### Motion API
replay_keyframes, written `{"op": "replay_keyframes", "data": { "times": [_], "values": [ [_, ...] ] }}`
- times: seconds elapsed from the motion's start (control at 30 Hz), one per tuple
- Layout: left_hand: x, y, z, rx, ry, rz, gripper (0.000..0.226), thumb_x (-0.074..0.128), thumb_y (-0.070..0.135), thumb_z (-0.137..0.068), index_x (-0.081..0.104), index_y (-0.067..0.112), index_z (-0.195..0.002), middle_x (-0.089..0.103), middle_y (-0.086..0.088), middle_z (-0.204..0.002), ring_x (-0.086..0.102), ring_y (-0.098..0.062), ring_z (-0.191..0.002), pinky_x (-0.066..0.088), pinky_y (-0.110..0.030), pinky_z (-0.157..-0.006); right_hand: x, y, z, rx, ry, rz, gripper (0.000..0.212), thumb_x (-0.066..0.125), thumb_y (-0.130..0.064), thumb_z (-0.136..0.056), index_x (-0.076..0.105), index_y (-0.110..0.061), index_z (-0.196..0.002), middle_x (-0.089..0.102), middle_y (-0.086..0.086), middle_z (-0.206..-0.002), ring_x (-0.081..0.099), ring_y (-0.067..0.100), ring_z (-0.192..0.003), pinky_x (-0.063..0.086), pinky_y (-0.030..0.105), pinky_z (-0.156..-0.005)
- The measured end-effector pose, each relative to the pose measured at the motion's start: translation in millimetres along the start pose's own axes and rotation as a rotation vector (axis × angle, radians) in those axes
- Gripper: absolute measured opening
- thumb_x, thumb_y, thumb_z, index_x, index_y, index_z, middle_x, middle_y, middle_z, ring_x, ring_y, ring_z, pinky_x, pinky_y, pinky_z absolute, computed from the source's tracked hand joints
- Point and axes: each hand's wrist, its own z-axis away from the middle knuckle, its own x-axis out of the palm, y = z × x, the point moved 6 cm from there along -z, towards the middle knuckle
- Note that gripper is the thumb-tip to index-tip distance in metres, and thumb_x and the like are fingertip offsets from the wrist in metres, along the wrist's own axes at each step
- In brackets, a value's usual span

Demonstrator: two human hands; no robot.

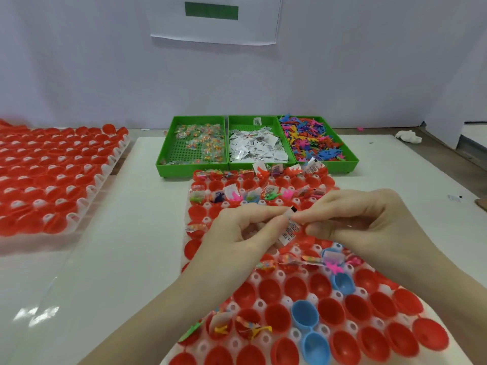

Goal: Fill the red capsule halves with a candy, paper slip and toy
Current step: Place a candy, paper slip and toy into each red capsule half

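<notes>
Both hands meet over the near tray (287, 302) of red capsule halves (328, 287): the left hand (237, 230) and right hand (363, 219) pinch one paper slip (290, 229) between them. Four blue halves (305, 314) sit in that tray. Beyond it stand three green bins (257, 142): candies, slips, toys.

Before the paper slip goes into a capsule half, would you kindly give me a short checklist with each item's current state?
1. Paper slip held: ok, left hand and right hand both pinch it.
2. Only one slip in the fingers: cannot tell.
3. Empty red capsule halves within the near tray: ok.
4. Blue halves among the red ones, to be avoided: not ok, several sit there.
5. Slip bin stocked: ok.
6. Toy bin and candy bin stocked: ok.
</notes>
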Motion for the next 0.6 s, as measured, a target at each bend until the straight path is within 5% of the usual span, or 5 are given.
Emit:
{"op": "replay_keyframes", "data": {
  "times": [0.2,0.3,0.43,0.6],
  "values": [
    [9,-5,9,-0.041,-0.093,0.106,0.021,0.060,0.034,-0.070,0.074,0.029,-0.084,0.069,0.008,-0.074,0.063,0.001,-0.065,0.049,-0.011,-0.065,-4,4,10,0.044,0.113,0.088,0.024,0.070,-0.025,-0.058,0.070,-0.035,-0.080,0.071,-0.006,-0.076,0.065,0.005,-0.066,0.053,0.016,-0.066],
    [12,-9,12,-0.014,-0.060,0.067,0.018,0.066,0.019,-0.073,0.071,0.030,-0.087,0.069,0.014,-0.070,0.065,0.002,-0.069,0.049,-0.011,-0.066,1,7,15,0.043,0.086,0.227,0.036,0.078,-0.009,-0.065,0.068,-0.039,-0.081,0.069,-0.012,-0.076,0.063,0.005,-0.067,0.052,0.020,-0.066],
    [15,-14,17,0.040,-0.025,-0.060,0.041,0.070,0.006,-0.075,0.062,0.034,-0.103,0.067,0.014,-0.070,0.065,0.000,-0.069,0.050,-0.012,-0.068,4,17,23,0.131,0.056,0.264,0.044,0.076,-0.009,-0.070,0.063,-0.045,-0.091,0.068,-0.017,-0.081,0.064,0.003,-0.077,0.053,0.021,-0.071],
    [24,-21,25,0.093,-0.101,-0.443,0.041,0.072,0.022,-0.078,0.055,0.046,-0.107,0.066,0.023,-0.072,0.061,0.005,-0.083,0.045,-0.010,-0.077,13,31,40,0.205,-0.010,0.267,0.036,0.073,-0.001,-0.073,0.069,-0.036,-0.081,0.068,-0.024,-0.079,0.065,-0.004,-0.074,0.051,0.010,-0.069]
  ]
}}
